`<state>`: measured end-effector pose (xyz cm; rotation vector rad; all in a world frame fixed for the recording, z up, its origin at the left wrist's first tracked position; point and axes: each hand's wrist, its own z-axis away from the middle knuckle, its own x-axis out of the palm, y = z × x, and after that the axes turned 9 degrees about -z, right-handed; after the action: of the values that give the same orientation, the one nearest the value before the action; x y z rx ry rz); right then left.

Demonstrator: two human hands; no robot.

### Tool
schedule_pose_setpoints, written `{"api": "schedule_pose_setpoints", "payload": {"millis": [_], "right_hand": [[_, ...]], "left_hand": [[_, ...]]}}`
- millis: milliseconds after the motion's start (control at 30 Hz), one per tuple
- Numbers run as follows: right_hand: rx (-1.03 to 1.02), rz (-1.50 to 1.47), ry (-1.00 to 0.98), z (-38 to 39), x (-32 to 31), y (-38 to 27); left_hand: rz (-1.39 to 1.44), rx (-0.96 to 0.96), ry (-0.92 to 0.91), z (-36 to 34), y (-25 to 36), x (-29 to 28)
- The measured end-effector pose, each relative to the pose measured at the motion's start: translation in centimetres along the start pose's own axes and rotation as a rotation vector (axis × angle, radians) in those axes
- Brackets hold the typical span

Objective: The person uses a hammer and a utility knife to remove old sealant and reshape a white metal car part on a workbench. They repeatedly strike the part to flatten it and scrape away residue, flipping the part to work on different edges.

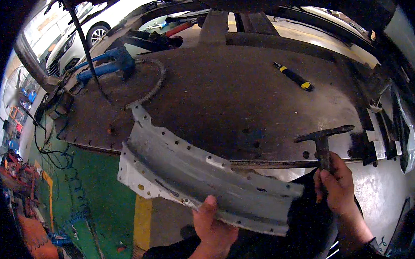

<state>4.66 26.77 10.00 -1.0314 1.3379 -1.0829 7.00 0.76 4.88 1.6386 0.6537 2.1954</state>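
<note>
A long, curved grey sheet-metal panel (191,168) with holes along its flanges slants across the middle, its far left end resting over the edge of the dark metal table (204,82). My left hand (213,224) grips the panel's near edge, thumb on top and the other fingers hidden beneath. In my right hand (336,183) is a body hammer (323,144), held upright by its handle, fingers wrapped close below the head. The hammer is raised to the right of the panel, apart from it.
A black and yellow utility knife (295,78) lies on the table. Toward the far left sit a blue hydraulic tool (111,64) and its hose (159,80). A dark cable (86,46) hangs down there. Dark metal bars (366,129) stand along the right; a white car (87,32) is behind.
</note>
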Motion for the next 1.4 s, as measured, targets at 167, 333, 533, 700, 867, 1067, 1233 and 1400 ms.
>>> {"api": "schedule_pose_setpoints", "payload": {"millis": [167, 333, 533, 700, 867, 1067, 1233, 1400], "right_hand": [[-0.062, 0.067, -0.114, -0.1, 2.3, -1.1], [-0.212, 0.335, -0.300, -1.0, 5.1, -0.9], [-0.362, 0.441, -0.464, -3.0, 10.8, -2.2], [-0.217, 0.443, -0.502, -2.7, 13.2, -1.7], [-0.200, 0.509, -0.463, -2.4, 14.3, -0.1], [-0.222, 0.463, -0.417, -2.3, 15.0, 0.6], [-0.213, 0.442, -0.364, -1.8, 13.9, -0.4], [-0.126, 0.109, -0.440, -1.2, 12.7, -1.1]], "left_hand": [[-0.110, 0.013, 0.245, -3.5, -1.1, -2.5], [-0.164, 0.001, 0.362, -6.2, -1.0, -2.8], [-0.172, -0.022, 0.491, -7.3, -1.5, -3.2], [-0.239, -0.023, 0.457, -7.4, -2.2, -4.8], [-0.218, -0.046, 0.529, -7.0, -1.7, -2.8], [-0.196, -0.083, 0.568, -6.8, -2.1, -3.3], [-0.066, -0.108, 0.551, -6.3, -4.0, -3.6], [-0.153, -0.076, 0.504, -6.6, -5.2, -5.5]]}}
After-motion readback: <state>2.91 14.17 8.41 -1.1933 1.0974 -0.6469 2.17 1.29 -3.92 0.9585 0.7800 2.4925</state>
